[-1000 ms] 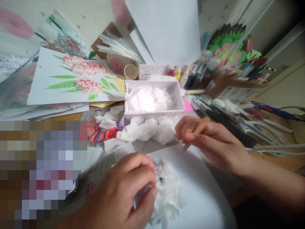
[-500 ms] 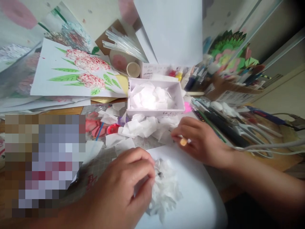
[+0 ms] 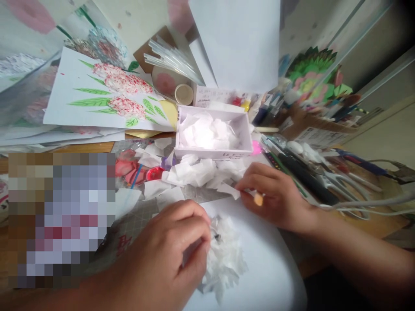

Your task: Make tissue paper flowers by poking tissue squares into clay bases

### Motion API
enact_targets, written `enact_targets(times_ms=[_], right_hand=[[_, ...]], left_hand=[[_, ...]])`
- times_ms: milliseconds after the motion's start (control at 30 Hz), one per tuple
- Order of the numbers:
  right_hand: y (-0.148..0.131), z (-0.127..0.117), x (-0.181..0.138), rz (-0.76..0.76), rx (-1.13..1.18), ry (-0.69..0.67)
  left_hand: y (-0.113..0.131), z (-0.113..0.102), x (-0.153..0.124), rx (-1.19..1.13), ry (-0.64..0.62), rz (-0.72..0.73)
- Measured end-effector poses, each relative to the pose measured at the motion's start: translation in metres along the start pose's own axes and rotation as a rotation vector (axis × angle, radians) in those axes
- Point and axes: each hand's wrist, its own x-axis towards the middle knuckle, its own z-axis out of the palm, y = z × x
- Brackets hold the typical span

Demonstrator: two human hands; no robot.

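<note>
My left hand (image 3: 168,255) is closed, pinching a white tissue-paper flower (image 3: 225,255) that lies on a white sheet (image 3: 269,263) near the table's front edge. My right hand (image 3: 275,194) is closed round a thin wooden stick (image 3: 257,198) and pinches a small white tissue piece (image 3: 231,190) at the edge of a loose pile of tissue squares (image 3: 197,170). Behind the pile stands a white box (image 3: 214,151) filled with more tissue squares.
Painted flower sheets (image 3: 106,93) lie at the back left, with clear sticks (image 3: 171,60) and a cup (image 3: 183,93). Scissors, pens and cables (image 3: 327,172) crowd the right side. A paper flower decoration (image 3: 311,73) stands back right. A pixelated patch (image 3: 61,216) covers the left.
My right hand has moved left and forward from beside the pile and has pinched a tissue piece at the pile's edge, the stick turning in its fingers. My left hand has stayed on the flower.
</note>
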Motion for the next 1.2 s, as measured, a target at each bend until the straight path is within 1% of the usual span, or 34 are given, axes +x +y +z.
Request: enact_targets(times_ms=[67, 133, 200, 267, 333, 400, 467, 533, 633, 700, 767, 833, 900, 1067, 1200], right_hand=[[-0.015, -0.006, 0.001, 0.012, 0.100, 0.018], [-0.029, -0.010, 0.002, -0.089, 0.096, -0.039], [-0.037, -0.011, 0.003, -0.200, 0.030, -0.140], [-0.041, -0.010, 0.004, -0.235, -0.021, -0.214], [-0.041, -0.008, 0.005, -0.221, -0.031, -0.239], [-0.039, -0.008, 0.004, -0.220, -0.036, -0.241], [-0.036, -0.011, 0.002, -0.230, 0.017, -0.262], [-0.034, -0.017, 0.001, -0.167, 0.201, -0.268], [-0.033, -0.025, 0.002, 0.060, 0.545, -0.198], [-0.036, -0.027, 0.003, 0.196, 0.644, -0.138], [-0.042, -0.024, 0.004, 0.264, 0.670, -0.097], [-0.047, -0.020, 0.005, 0.266, 0.648, -0.087], [-0.050, -0.016, 0.006, 0.226, 0.586, -0.107], [-0.049, -0.008, 0.010, 0.139, 0.451, -0.242], [-0.045, 0.002, 0.009, 0.141, 0.436, -0.321]], left_hand=[[0.000, 0.000, 0.001, 0.010, -0.004, 0.008], [0.000, -0.001, 0.000, 0.044, -0.011, 0.002], [0.001, -0.003, -0.001, 0.089, 0.008, -0.016], [0.001, -0.004, -0.003, 0.106, 0.048, -0.019], [0.001, -0.006, -0.004, 0.090, 0.068, -0.002], [0.001, -0.006, -0.004, 0.073, 0.027, -0.003], [0.001, -0.004, -0.003, 0.057, -0.017, -0.022], [0.000, -0.002, -0.001, 0.041, -0.025, -0.044], [-0.002, 0.001, 0.000, 0.013, -0.001, -0.040], [-0.003, 0.002, 0.001, 0.004, 0.008, -0.031], [-0.004, 0.001, 0.000, 0.009, 0.005, -0.023], [-0.004, 0.001, 0.000, 0.019, -0.003, -0.018], [-0.005, 0.001, -0.001, 0.024, -0.006, -0.021], [-0.004, 0.000, -0.001, 0.000, -0.040, -0.049], [-0.002, -0.002, 0.001, 0.005, -0.053, -0.060]])
